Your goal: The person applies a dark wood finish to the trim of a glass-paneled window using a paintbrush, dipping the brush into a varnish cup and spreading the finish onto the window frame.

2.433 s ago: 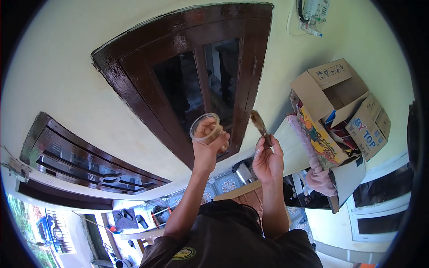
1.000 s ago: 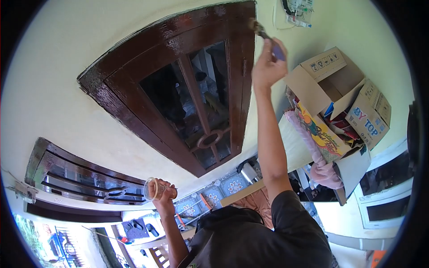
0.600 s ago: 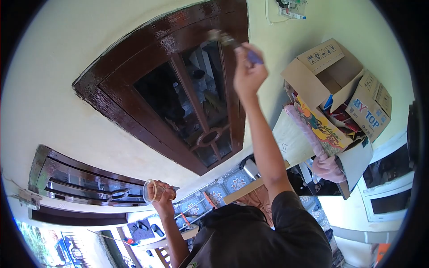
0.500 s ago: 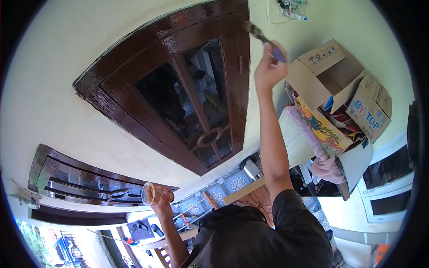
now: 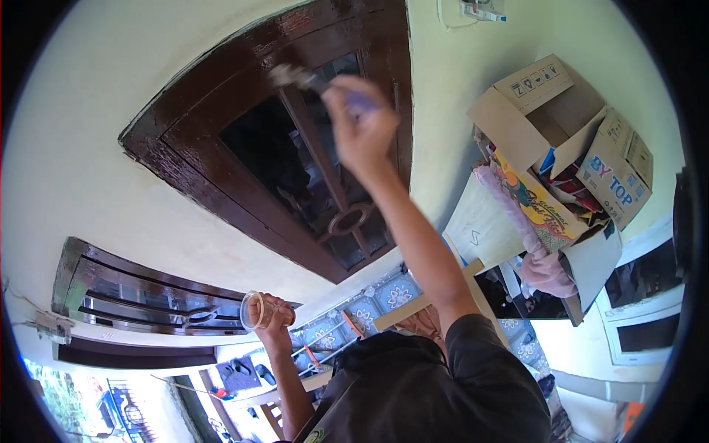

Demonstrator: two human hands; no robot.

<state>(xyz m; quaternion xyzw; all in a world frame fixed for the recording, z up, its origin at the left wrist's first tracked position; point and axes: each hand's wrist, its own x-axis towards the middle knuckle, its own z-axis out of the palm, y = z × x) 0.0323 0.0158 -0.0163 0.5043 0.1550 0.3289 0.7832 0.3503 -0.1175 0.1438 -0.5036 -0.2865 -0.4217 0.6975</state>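
Note:
My right hand (image 5: 363,122), raised and blurred by motion, is closed round a paintbrush (image 5: 317,83) with a bluish handle. The bristles are in front of the upper part of a dark brown window frame (image 5: 199,136); whether they touch it I cannot tell. Lower down on the left, my left hand (image 5: 275,321) holds a clear plastic cup (image 5: 251,310) with its open rim turned to the left. The cup's contents are hard to make out. Glass panes (image 5: 269,159) sit within the brown frame, which looks glossy and has rough patches at its left corner.
Cardboard boxes (image 5: 617,166) and a pink cloth (image 5: 545,272) are piled at the right beside a pale board (image 5: 484,225). A second brown window (image 5: 133,295) is at the lower left. Patterned tiles (image 5: 399,295) and a wooden plank (image 5: 402,311) lie below.
My right hand has swung left with the brush, from the wall beside the window to in front of the brown frame. My left hand and the cup have shifted slightly.

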